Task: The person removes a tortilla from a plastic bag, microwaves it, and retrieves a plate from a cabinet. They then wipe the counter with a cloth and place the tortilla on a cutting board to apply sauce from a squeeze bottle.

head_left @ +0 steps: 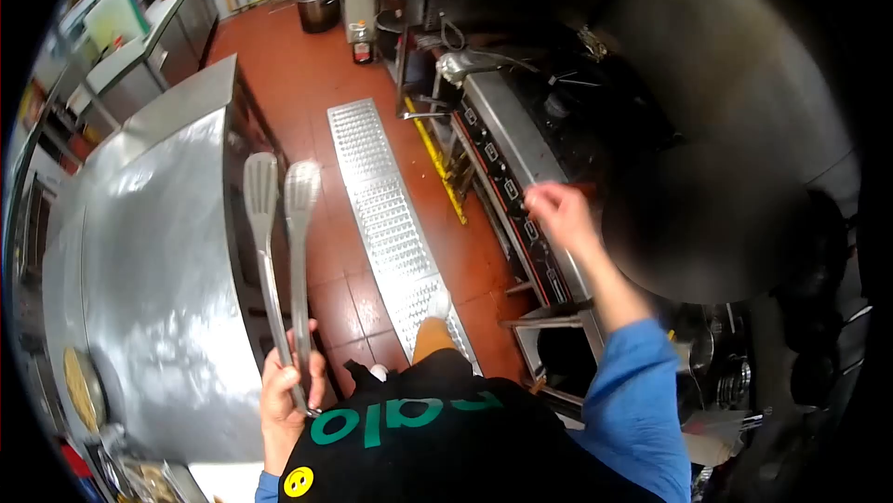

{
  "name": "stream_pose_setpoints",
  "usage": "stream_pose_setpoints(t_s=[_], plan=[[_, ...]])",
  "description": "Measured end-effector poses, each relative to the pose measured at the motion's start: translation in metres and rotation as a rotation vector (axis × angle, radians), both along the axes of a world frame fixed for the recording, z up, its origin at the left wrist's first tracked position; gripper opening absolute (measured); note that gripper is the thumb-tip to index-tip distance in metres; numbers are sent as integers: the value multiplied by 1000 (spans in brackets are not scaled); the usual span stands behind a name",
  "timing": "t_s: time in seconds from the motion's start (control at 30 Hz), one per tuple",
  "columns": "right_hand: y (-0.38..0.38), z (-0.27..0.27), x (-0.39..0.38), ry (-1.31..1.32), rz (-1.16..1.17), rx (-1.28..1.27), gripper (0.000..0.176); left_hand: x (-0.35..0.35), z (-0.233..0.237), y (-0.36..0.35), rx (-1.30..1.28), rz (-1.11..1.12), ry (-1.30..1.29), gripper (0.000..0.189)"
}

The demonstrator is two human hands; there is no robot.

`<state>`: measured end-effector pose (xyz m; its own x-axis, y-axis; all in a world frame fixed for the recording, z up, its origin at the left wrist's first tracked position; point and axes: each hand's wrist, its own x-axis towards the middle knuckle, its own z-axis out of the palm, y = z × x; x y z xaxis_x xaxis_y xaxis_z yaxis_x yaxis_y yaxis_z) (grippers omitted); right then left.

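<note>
Nearest to us is our black apron point(446, 466) with green lettering and a yellow smiley badge point(299, 482). Our left hand point(293, 382) is wrapped around the lower handles of two long metal turners with slotted heads point(261, 187). They stand side by side, heads pointing away from us, beside the right edge of the shiny stainless-steel tabletop point(158, 252); whether they join at the bottom we cannot tell. On the near left, a round pan point(99, 391) holds something pale.

Our right hand point(558, 215), below a blue sleeve point(637, 382), hovers by the front edge of the steel-fronted stove point(521, 122). Its fingers are partly curled and blurred, so we cannot tell how tightly they close. Right of it sits a large, dark, round pan point(707, 224).

Between tabletop and stove, a textured metal strip point(381, 205) runs along the red tiled floor point(288, 57). At the far end stand a dark-capped bottle point(362, 43) and a big metal pot point(318, 8).
</note>
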<state>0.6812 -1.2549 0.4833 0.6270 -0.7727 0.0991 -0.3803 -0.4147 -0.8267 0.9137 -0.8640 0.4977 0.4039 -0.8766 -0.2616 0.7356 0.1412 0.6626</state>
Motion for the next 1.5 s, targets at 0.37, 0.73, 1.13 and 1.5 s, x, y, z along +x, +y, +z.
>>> stream_pose_setpoints(t_s=[0.37, 0.73, 1.13, 1.5], plan=[[-357, 25, 76, 783, -787, -241, 71, 46, 31, -251, -88, -326, 77, 67], [-433, -28, 67, 1038, -869, 66, 96, 136, -4, -467, 252, -521, -553, 53], [-238, 53, -11, -293, -936, 508, 47, 58, -47, -763, -426, -430, -1795, 56], [195, 24, 25, -882, -1546, 143, 60, -132, 34, -494, -937, -1473, -868, 53]])
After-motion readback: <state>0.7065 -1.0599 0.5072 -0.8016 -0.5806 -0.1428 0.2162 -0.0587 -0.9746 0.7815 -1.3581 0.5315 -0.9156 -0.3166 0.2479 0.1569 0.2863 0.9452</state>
